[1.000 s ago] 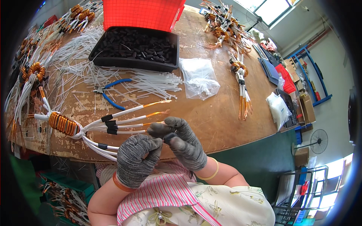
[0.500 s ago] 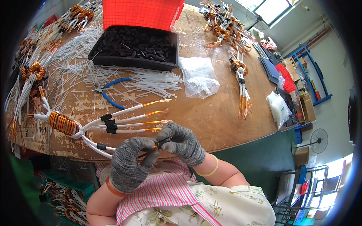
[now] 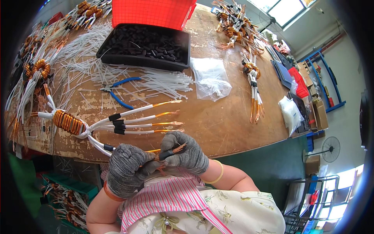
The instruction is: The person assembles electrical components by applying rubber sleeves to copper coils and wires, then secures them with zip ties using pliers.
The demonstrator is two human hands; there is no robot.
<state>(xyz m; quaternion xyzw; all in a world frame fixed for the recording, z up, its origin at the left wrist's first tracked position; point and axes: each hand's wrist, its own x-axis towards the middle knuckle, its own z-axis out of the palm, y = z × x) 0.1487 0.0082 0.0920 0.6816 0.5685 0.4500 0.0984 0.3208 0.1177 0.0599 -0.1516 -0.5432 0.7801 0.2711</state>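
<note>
A copper coil (image 3: pixel 68 121) lies near the table's front edge, with several white-sleeved leads fanning right, each ringed by a short black tube. My left hand (image 3: pixel 126 168), in a grey knit glove, pinches one lead that hangs over the table edge. My right hand (image 3: pixel 186 153), also gloved, grips a small black tube (image 3: pixel 166 154) on that lead's bare copper end (image 3: pixel 178 148). Both hands are close together just below the table edge.
A black tray (image 3: pixel 117 58) of small black tubes sits behind, in front of a red bin (image 3: pixel 152 11). Blue-handled pliers (image 3: pixel 119 91), heaps of white sleeves (image 3: pixel 165 82), a clear plastic bag (image 3: pixel 212 78) and more coils (image 3: pixel 253 72) lie on the wooden table (image 3: pixel 218 124).
Both hands have drawn closer to my body, below the table edge, still working the same lead. The black tube now sits between my right fingers at the copper end.
</note>
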